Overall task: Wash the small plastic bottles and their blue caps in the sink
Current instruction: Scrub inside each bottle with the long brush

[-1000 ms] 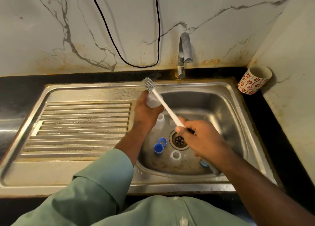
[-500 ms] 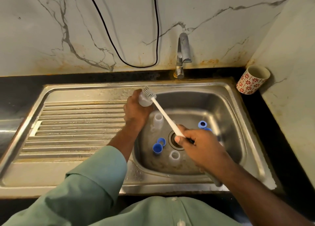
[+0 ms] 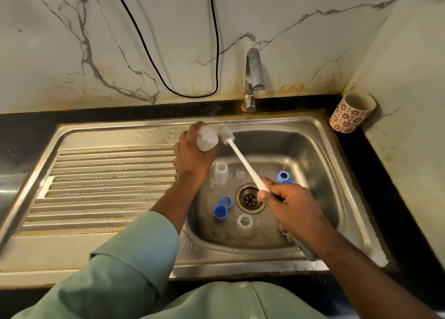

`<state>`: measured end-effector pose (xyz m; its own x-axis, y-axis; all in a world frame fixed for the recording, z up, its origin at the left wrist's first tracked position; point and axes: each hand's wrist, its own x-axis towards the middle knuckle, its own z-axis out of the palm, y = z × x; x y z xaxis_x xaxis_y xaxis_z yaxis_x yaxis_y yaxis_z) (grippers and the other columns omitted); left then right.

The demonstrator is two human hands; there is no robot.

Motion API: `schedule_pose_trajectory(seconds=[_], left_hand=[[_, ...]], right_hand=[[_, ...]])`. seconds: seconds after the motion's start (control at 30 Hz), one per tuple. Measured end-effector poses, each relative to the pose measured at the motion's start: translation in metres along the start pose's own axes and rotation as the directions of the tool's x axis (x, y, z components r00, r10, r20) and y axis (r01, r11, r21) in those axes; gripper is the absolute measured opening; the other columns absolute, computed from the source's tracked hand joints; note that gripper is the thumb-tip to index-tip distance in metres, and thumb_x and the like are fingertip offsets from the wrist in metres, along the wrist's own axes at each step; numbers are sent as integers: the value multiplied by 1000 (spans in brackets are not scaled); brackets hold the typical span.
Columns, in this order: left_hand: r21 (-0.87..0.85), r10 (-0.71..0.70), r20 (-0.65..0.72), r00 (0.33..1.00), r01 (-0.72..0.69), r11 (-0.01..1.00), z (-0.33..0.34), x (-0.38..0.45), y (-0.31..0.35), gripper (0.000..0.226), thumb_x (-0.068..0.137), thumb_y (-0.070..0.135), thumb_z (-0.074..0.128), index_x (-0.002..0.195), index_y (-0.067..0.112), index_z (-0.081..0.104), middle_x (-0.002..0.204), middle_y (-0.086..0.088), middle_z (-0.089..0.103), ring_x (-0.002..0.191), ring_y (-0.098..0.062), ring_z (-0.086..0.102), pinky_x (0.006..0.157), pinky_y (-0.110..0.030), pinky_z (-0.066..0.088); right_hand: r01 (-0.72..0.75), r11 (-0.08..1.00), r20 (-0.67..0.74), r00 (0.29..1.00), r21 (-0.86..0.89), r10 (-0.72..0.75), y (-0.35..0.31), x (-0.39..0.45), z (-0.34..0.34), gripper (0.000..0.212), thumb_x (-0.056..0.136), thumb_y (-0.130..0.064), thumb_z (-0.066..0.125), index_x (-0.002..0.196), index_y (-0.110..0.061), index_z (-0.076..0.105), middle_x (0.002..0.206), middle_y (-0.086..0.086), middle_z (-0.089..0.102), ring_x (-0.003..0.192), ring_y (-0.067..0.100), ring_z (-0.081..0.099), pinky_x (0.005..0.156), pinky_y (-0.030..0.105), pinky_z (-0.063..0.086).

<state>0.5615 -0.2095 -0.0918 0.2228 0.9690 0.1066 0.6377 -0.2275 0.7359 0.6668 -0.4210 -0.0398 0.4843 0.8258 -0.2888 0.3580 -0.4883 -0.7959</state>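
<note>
- Translucent small plastic bottle [image 3: 207, 138] sits clenched in your left hand [image 3: 191, 155]; your right hand [image 3: 292, 209] grasps the white long-handled bottle brush [image 3: 243, 162].
- Scrubbing step: next, steer the bristles into its mouth.

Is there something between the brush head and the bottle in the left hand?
Nothing visible does. The left hand holds the bottle over the basin's back left corner, and the brush, held by the right hand, lies right beside the bottle. Whether the bristles touch it cannot be told.
</note>
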Motion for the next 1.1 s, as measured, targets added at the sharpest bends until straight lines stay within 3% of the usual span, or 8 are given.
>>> schedule_pose_trajectory(seconds=[0.1,0.37,0.57,0.63,0.77,0.83,0.97,1.1], left_hand=[[-30,41,42,998,-40,999,1,-1,5,67,75,22,81,134,28,51,125,-5,59,113,-26,56,89,-40,50],[-65,47,75,996,-42,997,11,0,4,67,71,21,82,131,28,53,121,-3,62,109,-23,59,89,-41,53],[-70,65,143,988,-56,996,18,-2,12,70,73,18,82,135,28,50,125,-2,60,112,-22,57,86,-32,49],[-85,78,179,981,-63,994,21,-9,15,76,76,22,82,138,31,39,128,-3,57,110,-21,57,88,-37,52],[-65,6,290,957,14,998,38,-9,21,76,79,42,79,135,28,29,117,3,49,97,-18,55,75,-33,51],[4,-68,385,921,72,997,55,-2,24,73,77,45,78,130,30,30,121,2,44,102,-22,55,80,-38,55],[95,-212,571,793,193,977,97,12,33,69,77,21,76,130,28,31,123,-3,31,109,-28,48,82,-39,51],[220,-156,720,676,-9,975,137,23,33,63,77,23,79,130,23,45,127,-5,45,108,-27,53,87,-42,53]], right_hand=[[12,1000,7,1000,16,-12,5,2,0,23,96,-31,58,116,-30,68,52,-14,58,43,-1,51,44,17,43],[-8,1000,-56,998,-9,8,22,2,-5,22,94,-32,61,114,-30,70,53,-9,56,48,-1,51,49,12,41],[-93,996,-28,995,13,93,39,4,-11,15,94,-33,60,102,-27,72,60,-4,57,50,3,51,55,24,50],[-161,987,-51,986,-7,161,51,15,-19,11,95,-32,60,91,-29,69,61,-4,56,44,0,51,49,18,48],[-190,980,-123,973,53,195,70,21,-28,16,95,-33,59,103,-26,71,71,-2,63,44,0,51,43,12,39],[-217,971,-126,965,99,228,75,24,-27,18,95,-33,59,102,-22,72,71,2,63,43,2,51,43,16,41],[-273,947,-130,946,170,296,87,38,-30,20,95,-35,58,110,-25,69,76,7,64,48,10,54,42,20,43],[-300,935,-149,932,190,330,99,52,-35,16,95,-36,58,108,-31,66,67,3,60,52,12,53,45,24,44]])
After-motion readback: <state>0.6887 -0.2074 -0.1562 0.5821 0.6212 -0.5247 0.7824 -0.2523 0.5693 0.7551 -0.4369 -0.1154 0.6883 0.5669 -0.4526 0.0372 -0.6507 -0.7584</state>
